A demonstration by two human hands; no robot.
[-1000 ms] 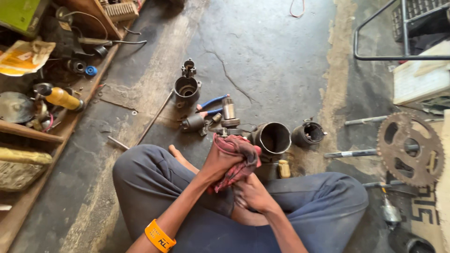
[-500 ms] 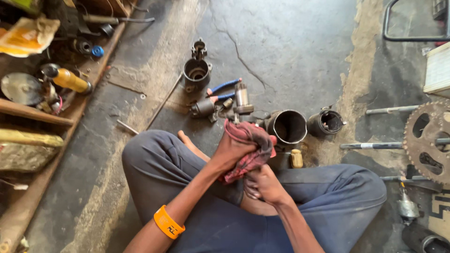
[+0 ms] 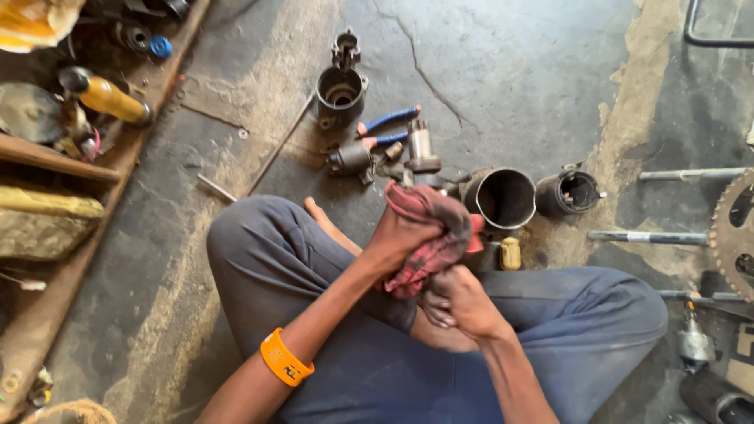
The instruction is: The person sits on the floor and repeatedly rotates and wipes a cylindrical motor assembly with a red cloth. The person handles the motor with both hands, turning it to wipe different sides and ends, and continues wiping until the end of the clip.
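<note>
Head view shows we have kept our left hand [image 3: 404, 235] clenched around the red rag [image 3: 428, 235] while our right hand [image 3: 463, 302] grips something hidden beneath it, both staying above our lap near the metal cylinder [image 3: 503, 196], so the rubbing goes on.

From my remote view, a cracked concrete floor [image 3: 510, 71] carries two open metal cylinders [image 3: 503, 196], a smaller housing [image 3: 340, 90] and blue-handled pliers [image 3: 389, 122]. A toothed sprocket [image 3: 734, 232] sits at the right edge near steel rods [image 3: 648, 236]; a yellow canister [image 3: 110, 98] lies on the wooden shelf [image 3: 47, 149] at left.
</note>
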